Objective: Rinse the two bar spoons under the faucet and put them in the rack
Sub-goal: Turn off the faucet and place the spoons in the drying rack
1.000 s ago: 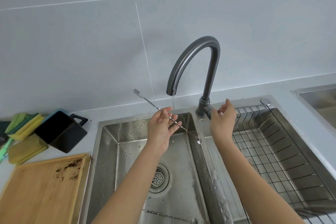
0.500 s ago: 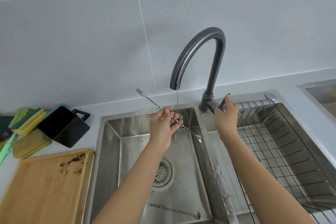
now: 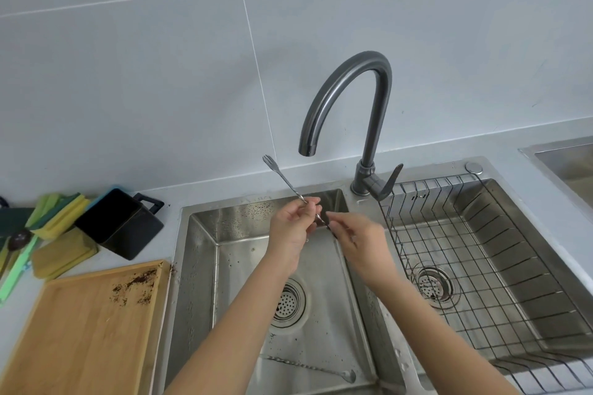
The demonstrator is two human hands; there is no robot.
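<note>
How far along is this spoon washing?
Nothing done: the wire rack is empty. In hand: both hands, left and right, hold one bar spoon; no water leaves the faucet. Left: the second bar spoon lies in the sink, unrinsed.

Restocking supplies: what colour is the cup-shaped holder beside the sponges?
Black, shown best in the head view: the cup-shaped plastic holder.

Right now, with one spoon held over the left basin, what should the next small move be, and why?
Probably pass the held bar spoon from the left hand to the right hand and carry it to the rack: no water shows at the faucet, and both hands meet on the spoon.
</note>
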